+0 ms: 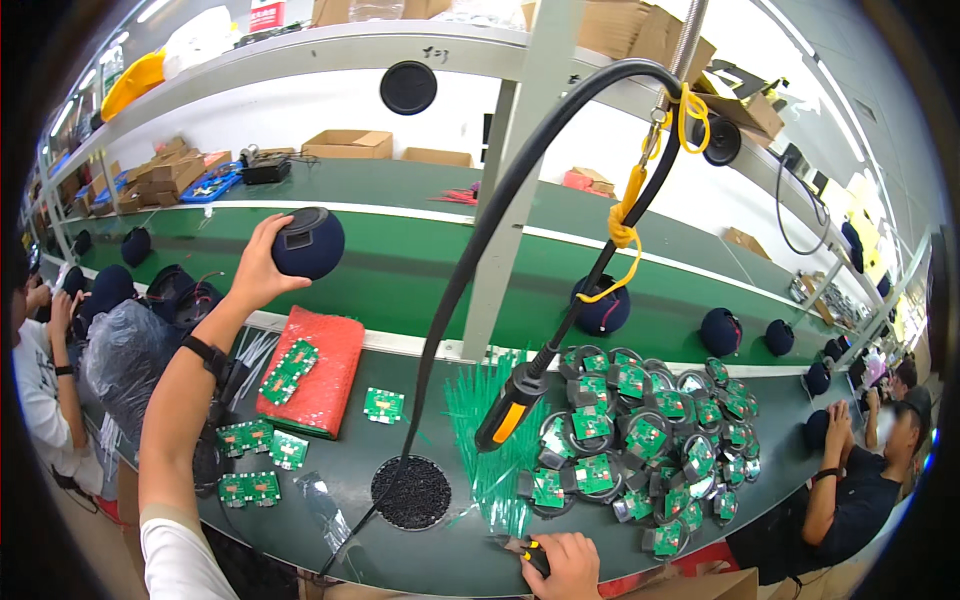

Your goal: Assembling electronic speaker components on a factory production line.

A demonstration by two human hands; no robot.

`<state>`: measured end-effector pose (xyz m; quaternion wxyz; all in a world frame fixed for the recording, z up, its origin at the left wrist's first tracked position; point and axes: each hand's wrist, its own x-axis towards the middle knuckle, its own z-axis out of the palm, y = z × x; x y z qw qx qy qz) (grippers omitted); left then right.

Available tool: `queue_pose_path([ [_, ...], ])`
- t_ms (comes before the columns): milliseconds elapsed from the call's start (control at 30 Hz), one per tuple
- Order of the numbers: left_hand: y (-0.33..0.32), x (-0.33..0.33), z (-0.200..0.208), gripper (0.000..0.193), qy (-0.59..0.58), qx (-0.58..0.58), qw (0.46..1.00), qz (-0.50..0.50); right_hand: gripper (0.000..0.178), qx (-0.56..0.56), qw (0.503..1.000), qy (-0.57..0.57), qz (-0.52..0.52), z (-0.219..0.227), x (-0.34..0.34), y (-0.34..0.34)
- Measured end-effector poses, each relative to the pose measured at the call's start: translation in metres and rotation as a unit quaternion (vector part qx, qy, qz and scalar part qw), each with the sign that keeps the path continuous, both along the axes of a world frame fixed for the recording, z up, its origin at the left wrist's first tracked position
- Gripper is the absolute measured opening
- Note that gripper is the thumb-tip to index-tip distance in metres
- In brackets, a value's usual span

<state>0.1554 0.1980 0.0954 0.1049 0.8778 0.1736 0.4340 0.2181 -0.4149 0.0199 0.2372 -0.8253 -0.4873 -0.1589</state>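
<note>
My left hand, arm stretched out, grips a navy fabric-covered ball with a black panel on its side, above the green conveyor belt. At the bench's front edge my right hand is closed around small cutting pliers with black and yellow handles. Their jaws point left, close to green cable ties. To the right lies a heap of round black parts carrying green circuit boards. An orange and black electric screwdriver hangs over the ties.
A shelf post and a drooping black cable stand in front of me. A red bubble-wrap pouch, loose circuit boards and a dish of black granules lie left. Co-workers sit on both sides; further navy balls ride the belt.
</note>
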Motion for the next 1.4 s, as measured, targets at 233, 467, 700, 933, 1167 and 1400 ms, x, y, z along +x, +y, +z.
queue_pose_path([
  [233,-0.002,0.006,-0.003,0.104,-0.023,0.057,0.997,-0.045,0.029,-0.035,0.998,0.059,-0.015,0.015,-0.006,-0.002],
  [467,-0.013,-0.006,0.002,0.107,0.021,0.01,0.999,-0.022,0.027,-0.034,0.998,0.052,0.007,0.012,-0.004,-0.003],
  [700,-0.01,-0.005,0.001,0.109,0.012,0.037,0.999,-0.034,0.027,-0.036,0.998,0.044,0.015,0.01,-0.003,0.001],
  [933,-0.007,-0.015,0.0,0.107,-0.007,0.017,1.0,-0.019,0.029,-0.037,0.998,0.044,0.021,0.007,-0.002,0.001],
  [1167,-0.014,-0.022,-0.001,0.107,-0.021,0.014,0.999,-0.022,0.033,-0.036,0.999,0.017,0.031,0.004,-0.003,-0.003],
  [1400,-0.016,-0.037,-0.003,0.105,-0.031,0.031,0.999,-0.005,0.032,-0.042,0.998,0.018,0.037,0.008,-0.005,0.001],
])
